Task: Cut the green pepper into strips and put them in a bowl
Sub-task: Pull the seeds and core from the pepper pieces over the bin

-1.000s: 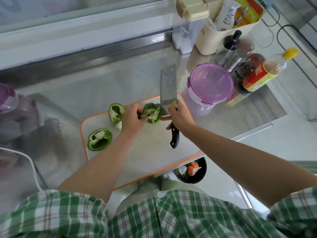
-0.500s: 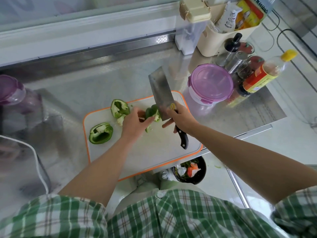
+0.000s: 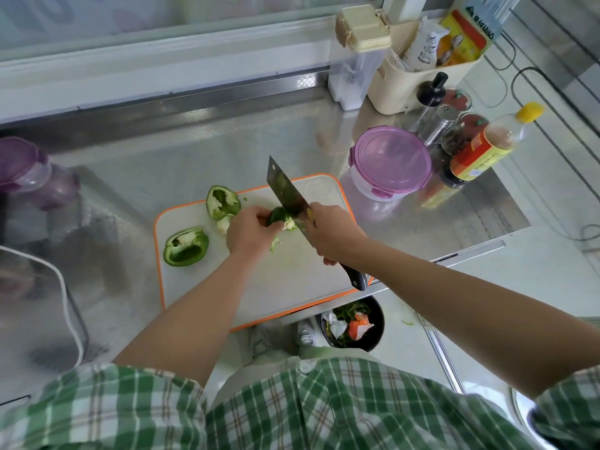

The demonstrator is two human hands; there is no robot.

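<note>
On the white, orange-edged cutting board (image 3: 292, 284) my left hand (image 3: 250, 232) grips a green pepper piece (image 3: 278, 216) with pale core showing. My right hand (image 3: 334, 233) grips the cleaver (image 3: 287, 193) by its black handle, and the blade slants down against that piece. Two more hollow pepper pieces lie on the board's left: one (image 3: 222, 203) at the far edge, another (image 3: 185, 246) nearer the left edge. A small pale core scrap (image 3: 224, 224) sits beside my left hand.
A purple-lidded tub (image 3: 389, 162) stands right of the board, with bottles, shakers and a cream caddy (image 3: 418, 79) behind it. A black bin (image 3: 354, 324) holding scraps sits below the counter's front edge. A purple-lidded jar (image 3: 22, 170) stands far left.
The cleaver has tilted from upright to slanting left and come down onto the pepper piece. My left hand closed tighter around that piece.
</note>
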